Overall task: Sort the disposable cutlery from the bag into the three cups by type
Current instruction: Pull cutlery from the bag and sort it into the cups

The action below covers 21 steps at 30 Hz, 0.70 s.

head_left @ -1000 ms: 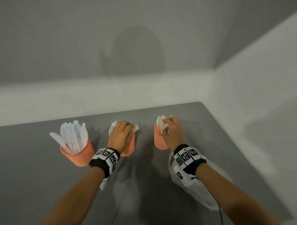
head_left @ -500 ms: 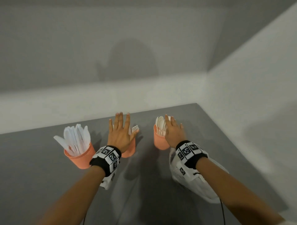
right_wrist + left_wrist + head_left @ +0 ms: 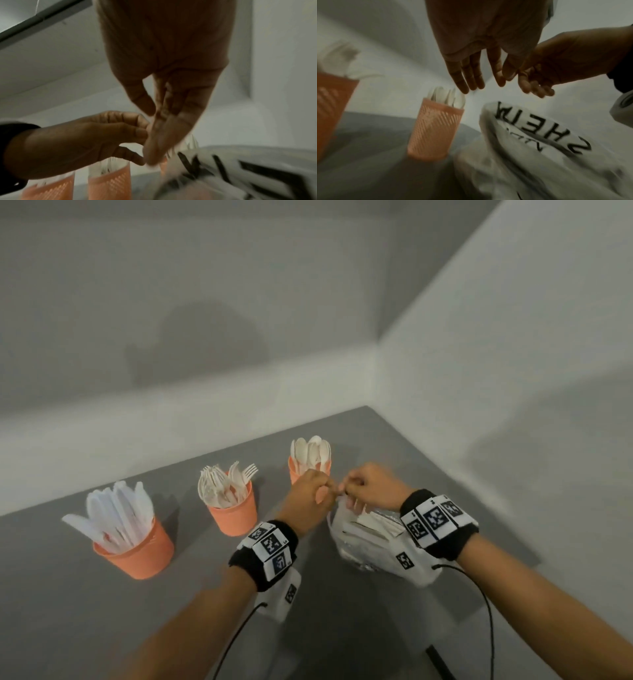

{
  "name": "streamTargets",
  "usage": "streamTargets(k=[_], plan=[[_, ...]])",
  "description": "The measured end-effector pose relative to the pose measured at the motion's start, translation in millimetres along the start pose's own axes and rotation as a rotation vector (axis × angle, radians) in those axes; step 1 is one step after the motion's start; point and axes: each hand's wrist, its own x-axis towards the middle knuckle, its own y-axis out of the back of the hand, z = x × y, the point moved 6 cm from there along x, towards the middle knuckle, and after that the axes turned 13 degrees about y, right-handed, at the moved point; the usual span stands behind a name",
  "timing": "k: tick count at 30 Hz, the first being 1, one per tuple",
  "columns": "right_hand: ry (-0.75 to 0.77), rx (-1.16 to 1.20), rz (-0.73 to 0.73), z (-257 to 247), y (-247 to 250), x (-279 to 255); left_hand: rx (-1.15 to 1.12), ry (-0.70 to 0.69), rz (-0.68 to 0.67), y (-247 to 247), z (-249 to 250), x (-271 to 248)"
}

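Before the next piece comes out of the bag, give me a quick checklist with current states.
1. All three cups upright: knife cup, fork cup, spoon cup - ok.
2. Cups hold one type each: knives, forks, spoons as far as the head view shows - ok.
3. Both hands at the bag mouth: left hand and right hand meet above its top edge - ok.
4. Firm hold on the bag's edge: fingers curled there, but blur hides what they pinch - cannot tell.
5. Bag open enough to reach in - cannot tell.
6. Cutlery left inside: white pieces show through the bag - ok.
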Motion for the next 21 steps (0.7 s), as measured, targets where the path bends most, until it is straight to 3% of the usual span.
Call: streamTargets(k=[3,7,15,21], plan=[[-0.150,-0.181,-0.219,29.2,-17.7,-22.3,0.076,0.071,-0.088,-33.0,-11.5,-3.6],[-0.252,-0.527,-0.222,65.9,-21.1,-35.8,0.214,0.242,-0.198,-56.3,-23.3,-8.9],[-0.267,-0.515,-0.130,106.9,-41.8,-23.8,0.162,0.184,-0.262,-56.1,-5.0,-15.7],[-0.294,-0.490,-0.157,129.9,-48.2,-3.3,0.153,0.215,-0.267,-48.6,-13.8,-17.1]])
